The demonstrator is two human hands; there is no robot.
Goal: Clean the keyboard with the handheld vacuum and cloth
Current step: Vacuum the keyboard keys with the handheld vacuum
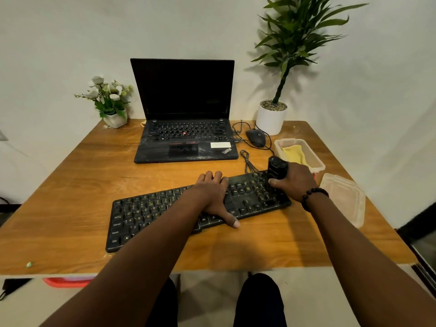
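Note:
A black keyboard (151,213) lies slanted on the wooden table (70,185). My left hand (215,197) lies flat across its middle, fingers over the far edge and thumb at the near edge, steadying it. My right hand (295,181) is wrapped around a small black handheld vacuum (277,167), which stands upright on the keyboard's right end over the number pad. A yellow cloth (295,153) lies in an open clear plastic container (315,156) just beyond my right hand.
An open black laptop (186,128) sits behind the keyboard. A black mouse (256,137) and its cable lie to its right. The container's lid (344,197) rests near the right edge. A white potted plant (271,119) and a small flower pot (113,114) stand at the back.

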